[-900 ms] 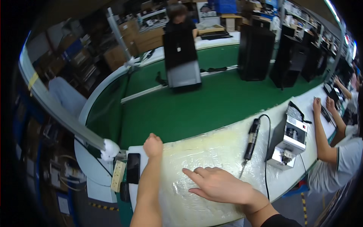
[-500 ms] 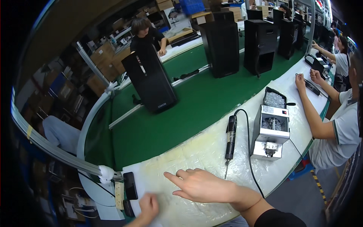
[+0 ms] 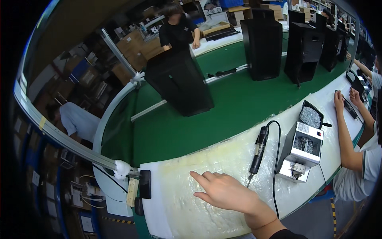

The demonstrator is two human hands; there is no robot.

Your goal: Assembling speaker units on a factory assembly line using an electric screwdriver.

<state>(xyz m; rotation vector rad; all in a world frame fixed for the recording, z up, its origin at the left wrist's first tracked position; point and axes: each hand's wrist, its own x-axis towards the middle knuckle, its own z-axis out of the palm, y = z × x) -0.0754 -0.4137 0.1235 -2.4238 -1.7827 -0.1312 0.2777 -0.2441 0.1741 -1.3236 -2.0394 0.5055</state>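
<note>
My right hand [image 3: 225, 191] rests palm down on or just over the plastic-covered bench top [image 3: 175, 207]. Its fingers are stretched out and slightly apart, with nothing held. To the right of it lies a black electric screwdriver [image 3: 260, 149], its bit pointing back toward my forearm and its cable curling around beside it. Farther right stands a metal screw feeder box [image 3: 292, 167] with screws inside. At the left end of the bench lies a dark smartphone [image 3: 145, 184]. My left hand is out of the picture.
Tall black speaker cabinets [image 3: 181, 85] stand along the green conveyor belt [image 3: 179, 137]. A black tray of screws [image 3: 311, 115] sits behind the feeder. A co-worker's arm [image 3: 346, 131] reaches in at right; another person [image 3: 179, 32] stands across the belt. A metal rail [image 3: 79, 143] borders the left.
My left hand has left the picture at the lower edge. The whole view has shifted, so bench and cabinets appear farther right. My right hand keeps its outstretched pose.
</note>
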